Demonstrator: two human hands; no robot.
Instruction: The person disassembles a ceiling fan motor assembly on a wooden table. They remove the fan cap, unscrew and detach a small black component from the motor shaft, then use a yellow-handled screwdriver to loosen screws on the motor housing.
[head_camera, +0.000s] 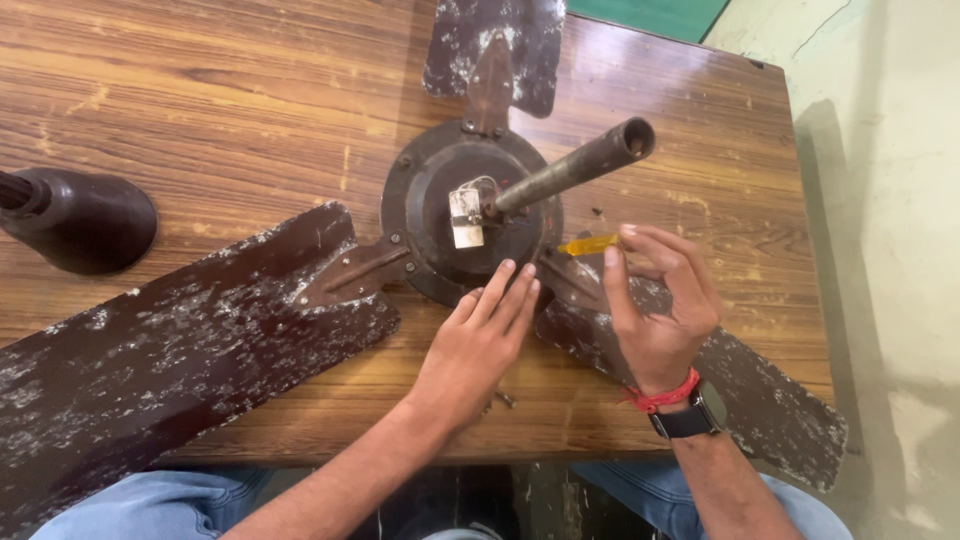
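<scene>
An old brown ceiling fan lies on the wooden table (220, 110). Its round motor housing (430, 200) carries a metal downrod (575, 165) that sticks up toward me, with a small white capacitor (466, 217) at its base. My left hand (480, 340) rests flat with its fingertips on the housing's near rim. My right hand (660, 300) grips a yellow-handled screwdriver (588, 244), its tip pointing at the bracket (572, 282) of the right blade. A red thread and a dark watch sit on that wrist.
A long worn blade (160, 370) reaches to the lower left, another (780, 410) to the lower right past the table's edge, a third (495, 45) at the top. A dark brown canopy cup (85, 220) stands at the left. My knees in blue jeans are below.
</scene>
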